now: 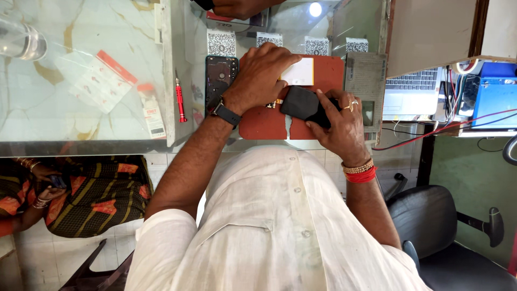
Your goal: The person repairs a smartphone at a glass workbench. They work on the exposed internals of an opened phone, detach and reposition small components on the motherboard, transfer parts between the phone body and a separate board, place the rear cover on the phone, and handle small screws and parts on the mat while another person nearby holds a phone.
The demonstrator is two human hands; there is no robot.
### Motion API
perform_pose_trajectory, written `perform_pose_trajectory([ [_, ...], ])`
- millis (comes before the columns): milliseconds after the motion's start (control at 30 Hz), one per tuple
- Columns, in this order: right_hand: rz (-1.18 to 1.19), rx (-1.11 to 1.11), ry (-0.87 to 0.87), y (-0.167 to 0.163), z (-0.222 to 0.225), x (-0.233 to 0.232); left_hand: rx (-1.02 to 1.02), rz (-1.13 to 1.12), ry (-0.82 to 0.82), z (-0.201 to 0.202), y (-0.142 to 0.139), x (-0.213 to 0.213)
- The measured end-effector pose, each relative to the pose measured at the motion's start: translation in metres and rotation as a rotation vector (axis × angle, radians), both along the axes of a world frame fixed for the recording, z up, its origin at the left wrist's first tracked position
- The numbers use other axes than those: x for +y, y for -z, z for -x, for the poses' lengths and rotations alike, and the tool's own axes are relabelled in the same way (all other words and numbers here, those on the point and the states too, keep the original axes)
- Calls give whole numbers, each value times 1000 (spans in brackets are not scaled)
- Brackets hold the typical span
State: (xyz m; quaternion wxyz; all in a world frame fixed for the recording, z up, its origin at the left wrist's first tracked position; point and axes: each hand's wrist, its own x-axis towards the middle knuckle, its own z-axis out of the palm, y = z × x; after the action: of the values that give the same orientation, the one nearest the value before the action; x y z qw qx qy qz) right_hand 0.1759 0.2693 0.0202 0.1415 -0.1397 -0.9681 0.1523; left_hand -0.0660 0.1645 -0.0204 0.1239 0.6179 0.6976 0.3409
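Red, the slim screwdriver (180,100) lies on the counter, left of an opened phone body (221,75). Your left hand (264,73) presses curled over the pale battery (299,71) on the rust-coloured mat (264,124). Your right hand (336,124) grips a black cover (302,103) there.

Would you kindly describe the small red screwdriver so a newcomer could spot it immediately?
Start at the glass counter and find the red-brown work mat under the person's hands. Left of it lies an opened black phone body; the slim red metal screwdriver lies just beyond, the only pen-shaped tool.
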Motion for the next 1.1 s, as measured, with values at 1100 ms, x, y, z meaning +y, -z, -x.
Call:
perform_pose_trajectory([
  [1100,-70,-41,-98,2,13,21,37,85,-79,-5,-11,-64],
])
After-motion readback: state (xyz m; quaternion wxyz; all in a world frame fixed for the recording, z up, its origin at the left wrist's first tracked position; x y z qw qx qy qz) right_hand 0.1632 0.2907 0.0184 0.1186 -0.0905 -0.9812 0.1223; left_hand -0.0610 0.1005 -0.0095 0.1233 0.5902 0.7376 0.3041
